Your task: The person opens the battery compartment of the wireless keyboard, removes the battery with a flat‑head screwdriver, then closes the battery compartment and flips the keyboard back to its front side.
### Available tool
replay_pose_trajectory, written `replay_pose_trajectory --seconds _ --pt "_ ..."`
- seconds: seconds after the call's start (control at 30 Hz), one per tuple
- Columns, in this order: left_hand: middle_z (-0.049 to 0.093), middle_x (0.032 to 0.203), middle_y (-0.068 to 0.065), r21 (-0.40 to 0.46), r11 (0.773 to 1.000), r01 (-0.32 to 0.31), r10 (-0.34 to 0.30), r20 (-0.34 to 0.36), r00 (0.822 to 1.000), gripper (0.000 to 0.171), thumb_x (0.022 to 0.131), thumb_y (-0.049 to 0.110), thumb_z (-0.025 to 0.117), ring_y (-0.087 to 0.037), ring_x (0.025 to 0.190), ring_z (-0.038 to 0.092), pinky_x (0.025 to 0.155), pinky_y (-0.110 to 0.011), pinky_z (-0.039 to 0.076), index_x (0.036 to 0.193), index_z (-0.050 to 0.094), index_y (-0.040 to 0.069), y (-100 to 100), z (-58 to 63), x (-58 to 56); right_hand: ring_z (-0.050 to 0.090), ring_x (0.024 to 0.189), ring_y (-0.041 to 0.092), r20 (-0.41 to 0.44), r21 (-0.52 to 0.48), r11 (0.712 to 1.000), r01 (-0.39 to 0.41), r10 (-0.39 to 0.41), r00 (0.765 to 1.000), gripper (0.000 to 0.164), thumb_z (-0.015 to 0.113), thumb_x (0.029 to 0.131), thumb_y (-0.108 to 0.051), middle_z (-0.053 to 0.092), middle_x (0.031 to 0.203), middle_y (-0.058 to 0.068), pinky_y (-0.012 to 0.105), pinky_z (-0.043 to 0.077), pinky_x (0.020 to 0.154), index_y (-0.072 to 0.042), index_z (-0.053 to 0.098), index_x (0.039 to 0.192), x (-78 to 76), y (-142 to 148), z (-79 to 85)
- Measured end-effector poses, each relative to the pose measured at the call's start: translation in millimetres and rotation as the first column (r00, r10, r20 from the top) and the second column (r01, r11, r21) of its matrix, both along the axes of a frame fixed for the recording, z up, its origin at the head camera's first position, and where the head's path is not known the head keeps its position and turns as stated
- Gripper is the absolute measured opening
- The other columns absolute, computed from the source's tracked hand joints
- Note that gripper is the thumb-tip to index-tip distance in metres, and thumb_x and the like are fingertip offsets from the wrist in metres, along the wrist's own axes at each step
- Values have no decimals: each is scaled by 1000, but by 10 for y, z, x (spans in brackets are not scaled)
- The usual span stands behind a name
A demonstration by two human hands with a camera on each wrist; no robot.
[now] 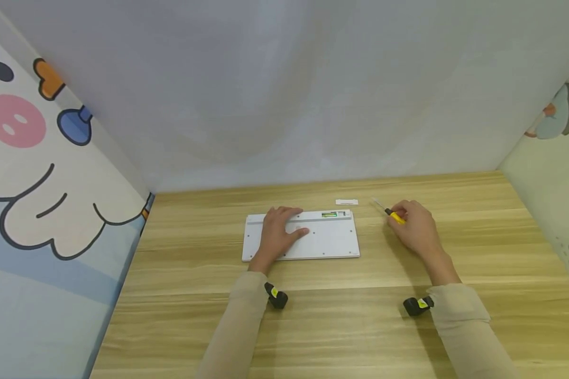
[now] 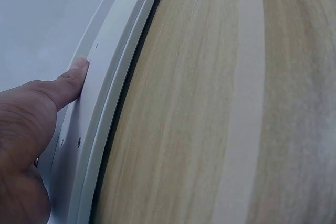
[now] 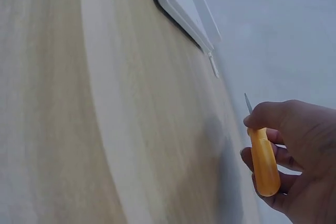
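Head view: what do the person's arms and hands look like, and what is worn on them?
The left hand and right hand are bare, with no gloves. The left sleeve and right sleeve are plain beige and end near the wrists. Each wrist wears a small black camera with a yellow-green label; no cables show.

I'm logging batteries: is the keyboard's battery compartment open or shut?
Open: a green battery shows inside the compartment; a white strip, probably its cover, lies beyond the keyboard.
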State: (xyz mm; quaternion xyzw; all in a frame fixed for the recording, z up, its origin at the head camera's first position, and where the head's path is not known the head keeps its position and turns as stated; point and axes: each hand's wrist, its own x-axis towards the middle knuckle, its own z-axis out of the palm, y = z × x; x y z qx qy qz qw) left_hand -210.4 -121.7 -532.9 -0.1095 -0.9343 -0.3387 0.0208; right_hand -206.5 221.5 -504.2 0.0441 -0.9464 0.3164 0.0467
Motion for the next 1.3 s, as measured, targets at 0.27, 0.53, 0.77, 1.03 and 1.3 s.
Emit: replay_pose_trajectory --seconds 0.27,0.53,0.77,1.03,1.3 --pt "65 140 -8 14 1000 3 -3 3 1000 55 88 37 78 -28 138 54 133 -52 15 138 63 19 -5 -2 5 62 97 40 -9 -22 999 -34 34 999 23 67 92 -13 64 102 22 51 53 86 3 67 108 -34 -33 57" --pt "65 139 -7 23 1000 -7 7 3 1000 55 88 37 79 -28 138 54 134 -49 14 137 63 19 -11 -17 2 62 107 43 56 -48 997 -61 64 996 24 64 93 -14 65 110 24 58 52 96 2 65 111 -61 -91 148" --pt "65 139 -7 24 1000 -9 9 3 1000 55 88 38 78 -28 138 54 134 -49 14 137 63 19 -5 -13 10 63 107 40 98 -36 996 -75 79 992 22 64 94 -18 70 111 21 54 53 96 -3 64 110 -117 -162 207" --pt "65 139 -8 32 999 -6 6 1 1000 55 88 37 79 -28 137 54 134 -50 14 137 63 19 4 5 10 62 106 38 92 -32 990 -134 136 986 21 64 94 -18 70 110 18 53 53 95 -4 64 110 -171 -231 223" --pt "65 139 -8 38 999 -5 5 0 1000 55 88 37 79 -29 137 54 134 -50 14 137 63 19 -5 -5 8 63 106 36 79 -53 984 -170 174 982 20 65 93 -18 71 111 17 53 53 96 -6 65 108 -228 -297 246"
